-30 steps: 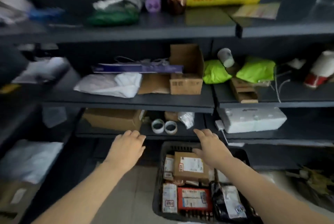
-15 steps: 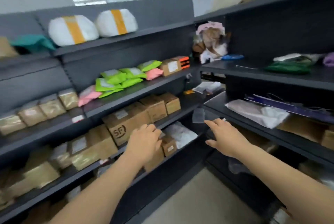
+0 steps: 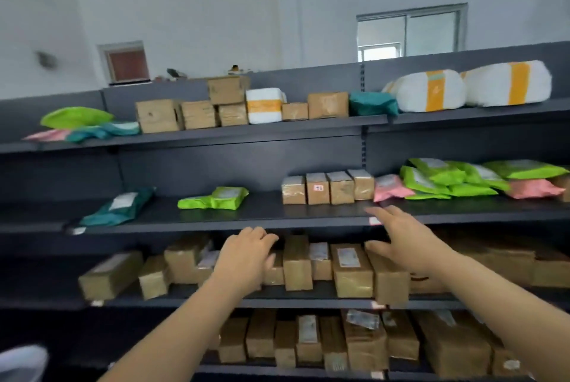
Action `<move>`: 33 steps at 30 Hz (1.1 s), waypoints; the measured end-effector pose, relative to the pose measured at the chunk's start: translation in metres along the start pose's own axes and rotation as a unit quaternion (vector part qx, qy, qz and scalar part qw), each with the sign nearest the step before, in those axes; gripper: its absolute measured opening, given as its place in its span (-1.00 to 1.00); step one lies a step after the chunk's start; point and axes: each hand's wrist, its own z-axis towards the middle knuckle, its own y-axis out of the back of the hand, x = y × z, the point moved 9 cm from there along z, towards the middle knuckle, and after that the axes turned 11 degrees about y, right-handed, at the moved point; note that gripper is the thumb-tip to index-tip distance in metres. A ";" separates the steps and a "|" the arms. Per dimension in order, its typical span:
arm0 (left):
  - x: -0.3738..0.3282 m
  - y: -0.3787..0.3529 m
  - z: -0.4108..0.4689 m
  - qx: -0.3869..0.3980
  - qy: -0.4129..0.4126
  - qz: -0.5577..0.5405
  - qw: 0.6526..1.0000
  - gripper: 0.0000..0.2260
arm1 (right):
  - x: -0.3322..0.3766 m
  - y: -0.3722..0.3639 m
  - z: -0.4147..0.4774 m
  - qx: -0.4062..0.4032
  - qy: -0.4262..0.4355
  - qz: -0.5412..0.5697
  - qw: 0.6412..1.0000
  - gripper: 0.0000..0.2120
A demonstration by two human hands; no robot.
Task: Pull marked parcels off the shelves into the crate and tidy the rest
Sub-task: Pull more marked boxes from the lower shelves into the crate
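I face dark grey shelves [image 3: 216, 221] loaded with parcels. My left hand [image 3: 246, 255] hovers in front of the brown cartons on the third shelf, fingers relaxed, holding nothing. My right hand [image 3: 401, 242] reaches with straight, spread fingers toward the second shelf's front edge, just below a row of small brown boxes. One box in that row [image 3: 317, 188] carries a small white label with red marks. A tall carton [image 3: 296, 262] stands between my hands. The crate is out of view.
Green mailers [image 3: 447, 178], pink mailers [image 3: 391, 187] and a teal bag [image 3: 118, 207] lie on the second shelf. White bundles with orange bands [image 3: 472, 88] and brown boxes [image 3: 191, 114] fill the top shelf. More cartons [image 3: 364, 341] pack the lowest shelf. A window [image 3: 407, 33] sits behind.
My view has swung left from the crate and corner shelves to this long shelf wall. Both hands stay raised and empty, now in front of the second and third shelves.
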 end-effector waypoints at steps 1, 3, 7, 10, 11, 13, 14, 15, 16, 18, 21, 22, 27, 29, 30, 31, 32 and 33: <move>0.037 -0.008 0.000 0.008 0.020 0.005 1.000 -0.60 | 0.025 -0.015 0.024 0.004 0.013 0.012 1.000 -0.35; 0.112 -0.026 -0.002 0.016 0.058 0.013 0.998 -0.58 | 0.074 -0.049 0.069 0.018 0.036 0.034 0.999 -0.35; 0.251 -0.052 -0.010 0.036 0.126 0.021 0.991 -0.58 | 0.168 -0.114 0.149 0.039 0.084 0.069 0.993 -0.35; 0.325 -0.060 -0.011 0.034 0.161 0.019 0.986 -0.60 | 0.222 -0.150 0.197 0.056 0.116 0.082 0.988 -0.35; 0.344 -0.062 -0.010 0.028 0.167 0.014 0.985 -0.61 | 0.235 -0.160 0.212 0.062 0.123 0.082 0.987 -0.35; 0.373 -0.072 -0.010 0.024 0.180 0.010 0.983 -0.62 | 0.256 -0.178 0.239 0.071 0.136 0.080 0.985 -0.36; 0.385 -0.078 -0.010 0.028 0.188 0.003 0.982 -0.63 | 0.264 -0.187 0.253 0.076 0.141 0.080 0.984 -0.36; 0.396 -0.087 -0.008 0.035 0.197 -0.009 0.980 -0.64 | 0.269 -0.196 0.266 0.080 0.144 0.080 0.983 -0.36; 0.405 -0.098 -0.007 0.038 0.203 -0.015 0.978 -0.66 | 0.273 -0.205 0.278 0.085 0.148 0.079 0.982 -0.36; 0.418 -0.118 0.001 0.039 0.211 -0.016 0.976 -0.68 | 0.277 -0.223 0.302 0.095 0.150 0.078 0.981 -0.36; 0.421 -0.138 0.028 0.026 0.197 -0.023 0.980 -0.67 | 0.271 -0.250 0.339 0.106 0.144 0.079 0.981 -0.36; 0.423 -0.145 0.039 0.024 0.191 -0.024 0.981 -0.66 | 0.268 -0.259 0.353 0.106 0.143 0.078 0.981 -0.35; 0.438 -0.187 0.115 0.038 0.180 -0.033 0.982 -0.63 | 0.242 -0.292 0.441 0.095 0.128 0.078 0.984 -0.36; 0.443 -0.204 0.148 0.055 0.168 -0.053 0.983 -0.58 | 0.230 -0.300 0.478 0.086 0.119 0.082 0.986 -0.37; 0.444 -0.213 0.164 0.062 0.158 -0.064 0.983 -0.57 | 0.223 -0.304 0.495 0.082 0.115 0.086 0.986 -0.37; 0.445 -0.222 0.178 0.064 0.149 -0.074 0.984 -0.56 | 0.217 -0.308 0.511 0.075 0.108 0.093 0.987 -0.36; 0.445 -0.230 0.191 0.064 0.142 -0.082 0.984 -0.56 | 0.211 -0.311 0.526 0.066 0.101 0.097 0.988 -0.35; 0.446 -0.239 0.202 0.064 0.136 -0.089 0.985 -0.55 | 0.205 -0.314 0.539 0.059 0.096 0.097 0.989 -0.33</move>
